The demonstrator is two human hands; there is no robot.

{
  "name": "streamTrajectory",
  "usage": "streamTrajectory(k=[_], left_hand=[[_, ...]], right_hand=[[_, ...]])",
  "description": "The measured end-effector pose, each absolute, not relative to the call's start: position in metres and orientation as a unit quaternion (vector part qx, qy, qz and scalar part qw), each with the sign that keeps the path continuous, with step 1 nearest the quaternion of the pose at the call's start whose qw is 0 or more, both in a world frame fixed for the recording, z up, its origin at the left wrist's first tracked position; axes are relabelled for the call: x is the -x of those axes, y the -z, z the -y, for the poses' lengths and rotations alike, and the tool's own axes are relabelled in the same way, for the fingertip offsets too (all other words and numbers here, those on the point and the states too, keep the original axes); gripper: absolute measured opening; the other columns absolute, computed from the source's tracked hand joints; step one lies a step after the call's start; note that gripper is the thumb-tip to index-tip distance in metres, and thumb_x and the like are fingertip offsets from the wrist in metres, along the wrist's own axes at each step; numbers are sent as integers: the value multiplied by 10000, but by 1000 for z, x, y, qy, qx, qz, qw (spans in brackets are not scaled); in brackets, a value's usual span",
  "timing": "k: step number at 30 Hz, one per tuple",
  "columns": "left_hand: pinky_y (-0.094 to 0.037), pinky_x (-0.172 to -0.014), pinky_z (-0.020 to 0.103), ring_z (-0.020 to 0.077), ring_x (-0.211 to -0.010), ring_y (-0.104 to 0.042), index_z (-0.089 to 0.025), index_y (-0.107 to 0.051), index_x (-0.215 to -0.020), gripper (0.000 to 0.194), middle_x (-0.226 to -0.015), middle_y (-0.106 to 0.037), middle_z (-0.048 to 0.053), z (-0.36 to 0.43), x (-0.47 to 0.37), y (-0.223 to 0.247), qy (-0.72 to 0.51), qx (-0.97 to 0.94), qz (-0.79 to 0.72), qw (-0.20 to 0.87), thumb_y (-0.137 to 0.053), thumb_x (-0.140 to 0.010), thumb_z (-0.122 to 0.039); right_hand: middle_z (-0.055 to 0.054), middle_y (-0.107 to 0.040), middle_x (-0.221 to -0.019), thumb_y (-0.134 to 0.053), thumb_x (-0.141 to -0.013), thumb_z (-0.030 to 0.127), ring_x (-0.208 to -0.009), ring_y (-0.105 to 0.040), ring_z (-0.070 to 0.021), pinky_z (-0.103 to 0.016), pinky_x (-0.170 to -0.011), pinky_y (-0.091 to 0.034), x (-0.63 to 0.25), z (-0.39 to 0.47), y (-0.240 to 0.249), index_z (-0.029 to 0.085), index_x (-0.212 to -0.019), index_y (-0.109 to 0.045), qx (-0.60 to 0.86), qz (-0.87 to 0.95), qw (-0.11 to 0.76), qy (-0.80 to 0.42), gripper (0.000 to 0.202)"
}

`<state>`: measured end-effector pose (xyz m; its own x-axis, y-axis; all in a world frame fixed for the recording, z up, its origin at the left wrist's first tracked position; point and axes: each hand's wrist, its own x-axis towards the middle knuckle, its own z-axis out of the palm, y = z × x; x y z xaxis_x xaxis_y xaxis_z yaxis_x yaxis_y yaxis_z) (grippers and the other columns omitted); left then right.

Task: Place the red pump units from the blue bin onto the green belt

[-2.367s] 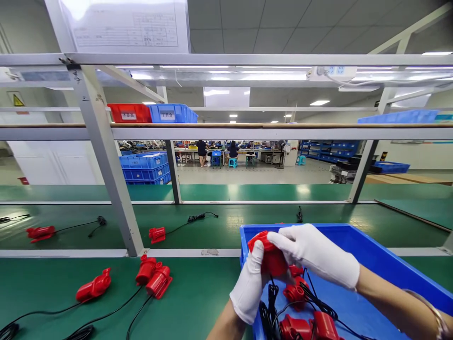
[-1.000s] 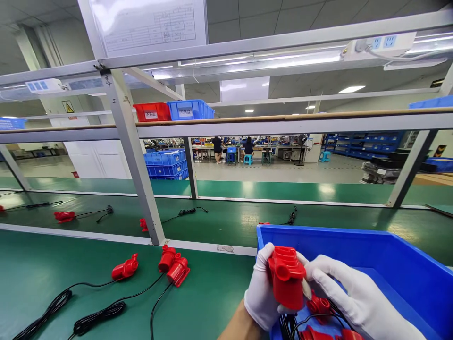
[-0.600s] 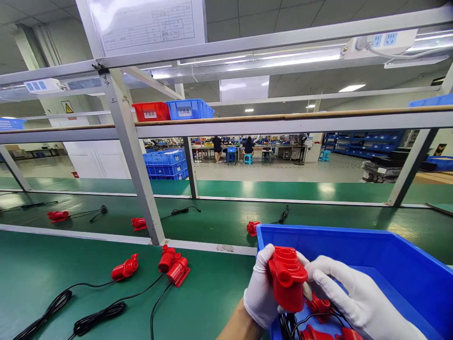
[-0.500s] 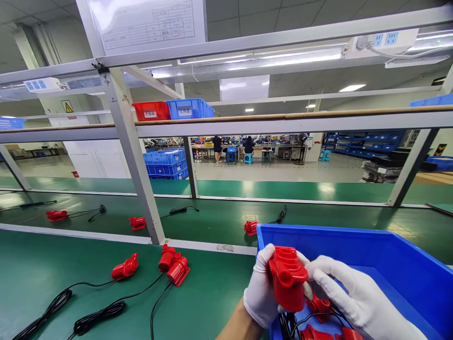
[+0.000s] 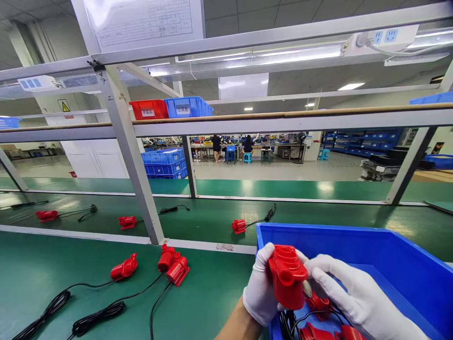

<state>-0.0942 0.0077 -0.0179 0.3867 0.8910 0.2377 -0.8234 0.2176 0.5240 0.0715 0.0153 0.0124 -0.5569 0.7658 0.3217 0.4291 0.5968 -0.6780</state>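
A red plastic pump [image 5: 287, 278] is held up over the near left corner of the blue bin [image 5: 318, 230]. My left hand [image 5: 260, 290], in a white glove, wraps round it from the left. From the other side, the gloved fingers of my right hand [image 5: 348, 288] are bent together against the pump's right edge; their tips are partly hidden. Below the hands, more red pumps [image 5: 314, 332] and black cables [image 5: 288, 323] lie inside the bin. To the left on the green bench sit a single red pump [image 5: 123, 267] and a touching pair of pumps [image 5: 177, 269], with black cords trailing toward me.
Behind a white ledge runs a green belt [image 5: 205, 222] with spaced red pumps, among them one pump [image 5: 239, 226] near the bin. A grey post [image 5: 136, 165] rises left of centre. Overhead, a shelf carries a red box [image 5: 148, 109] and a blue box [image 5: 189, 107]. People work far off.
The red pumps and their cords on the belt have shifted left. Both hands and the pump they hold stay almost where they were.
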Motion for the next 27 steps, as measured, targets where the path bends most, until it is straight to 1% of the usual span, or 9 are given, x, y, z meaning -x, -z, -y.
streamTrajectory(k=[4, 6, 10, 13, 16, 19, 22, 25, 27], left_hand=[[-382, -579, 238, 126, -562, -511, -87, -616, -843, 587, -667, -572, 45, -6, 97, 18, -554, -319, -86, 764, -460, -835, -653], [-436, -693, 270, 160, -681, -568, -90, -605, -944, 570, -771, -607, 67, -2, 100, 17, -586, -370, -128, 709, -414, -884, -624], [-429, -946, 370, 213, -999, -570, -174, -466, -1188, 460, -1123, -564, 96, -1, 104, 20, -645, -576, -250, 436, -552, -893, -516], [-426, -986, 437, 242, -1108, -529, -248, -365, -1251, 613, -1255, -465, 107, -10, 101, 34, -662, -657, -288, 216, -691, -801, -507], [-464, -966, 469, 273, -1185, -498, -280, -288, -1296, 735, -1330, -405, 139, -22, 100, 51, -678, -686, -248, 93, -735, -761, -511], [-513, -923, 481, 290, -1193, -517, -268, -242, -1343, 789, -1321, -439, 168, -26, 104, 52, -660, -726, -192, -19, -765, -765, -385], [-531, -912, 500, 284, -1162, -564, -285, -243, -1318, 737, -1181, -577, 124, -20, 111, 36, -626, -751, -172, -120, -731, -770, -220], [-563, -856, 461, 233, -1001, -650, -329, -307, -1223, 568, -1049, -657, 53, -13, 114, 21, -600, -760, -166, -185, -648, -799, -166], [-569, -841, 449, 229, -968, -663, -311, -320, -1240, 549, -1041, -666, 65, -11, 115, 18, -595, -758, -163, -211, -634, -810, -177]], right_hand=[[2, -635, -757, -362, -984, 542, -691, -590, -125, -203, -688, -480, -71, -15, -16, 216, -809, -612, 345, 837, 310, -291, 447], [-6, -665, -867, -368, -979, 553, -779, -615, -138, -210, -741, -488, -74, -16, -14, 229, -904, -626, 350, 825, 322, -305, 421], [-10, -640, -825, -284, -1004, 551, -698, -577, -141, -226, -659, -477, -82, -21, -5, 232, -977, -605, 367, 793, 358, -328, 453], [-9, -595, -760, -236, -1015, 543, -633, -518, -135, -232, -606, -447, -85, -26, 1, 212, -863, -566, 376, 791, 364, -318, 491], [1, -557, -692, -272, -987, 601, -599, -496, -131, -231, -575, -421, -84, -30, 0, 203, -748, -501, 384, 807, 347, -284, 518], [3, -574, -686, -297, -959, 649, -602, -516, -134, -232, -581, -418, -85, -29, -6, 205, -752, -517, 387, 832, 303, -258, 536], [-9, -615, -747, -285, -956, 658, -654, -553, -145, -245, -632, -435, -89, -27, -13, 212, -814, -570, 338, 871, 262, -241, 548], [-22, -650, -890, -298, -961, 644, -780, -593, -159, -254, -731, -461, -92, -25, -16, 223, -915, -605, 277, 891, 250, -259, 523], [-23, -650, -940, -317, -967, 623, -822, -598, -160, -251, -768, -469, -92, -25, -13, 228, -953, -609, 269, 882, 262, -286, 492]])
